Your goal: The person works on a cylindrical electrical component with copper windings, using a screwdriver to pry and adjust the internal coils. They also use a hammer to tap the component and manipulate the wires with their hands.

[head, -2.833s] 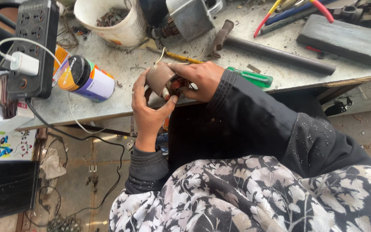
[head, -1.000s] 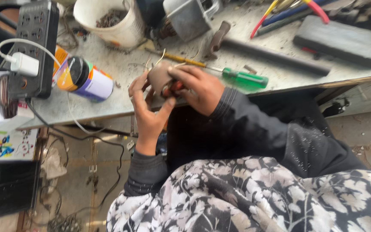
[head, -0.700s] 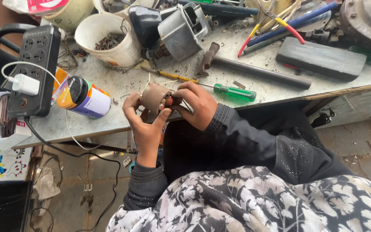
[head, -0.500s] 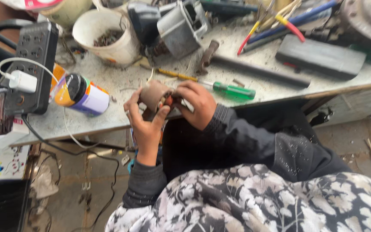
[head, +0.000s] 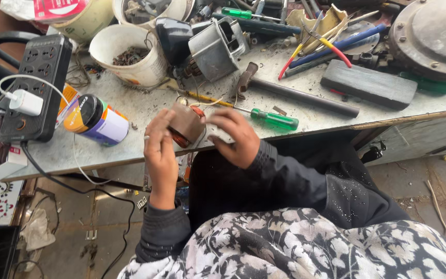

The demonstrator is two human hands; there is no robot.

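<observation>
White tub (head: 125, 57) of metal scraps (head: 130, 54)

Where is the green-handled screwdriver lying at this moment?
In the head view the green-handled screwdriver lies on the workbench near its front edge, just beyond the right hand, below the long dark metal rod.
</observation>
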